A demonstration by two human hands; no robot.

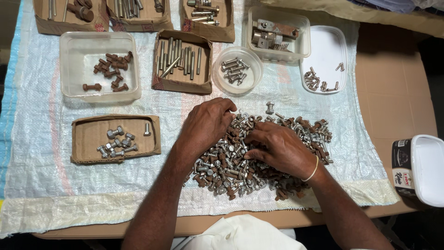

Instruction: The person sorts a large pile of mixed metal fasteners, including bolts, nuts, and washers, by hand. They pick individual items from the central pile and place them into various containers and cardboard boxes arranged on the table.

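Note:
A large heap of mixed bolts and nuts [231, 162], some shiny and some rusty, lies on a white woven sheet [41, 180]. My left hand [208, 122] rests palm down on the heap's upper left edge, fingers curled into the pieces. My right hand [280, 148] lies on the middle of the heap, fingers bent and pointing left toward the other hand. A thin band circles the right wrist. Whether either hand pinches a single piece is hidden by the fingers.
Sorting containers ring the heap: a clear tub of rusty bolts [99, 65], a cardboard tray of silver bolts [115, 138], a cardboard box of long bolts [181, 60], a round bowl [237, 69], a lid with small screws [326, 60], and a white tub [423, 169] at the right edge.

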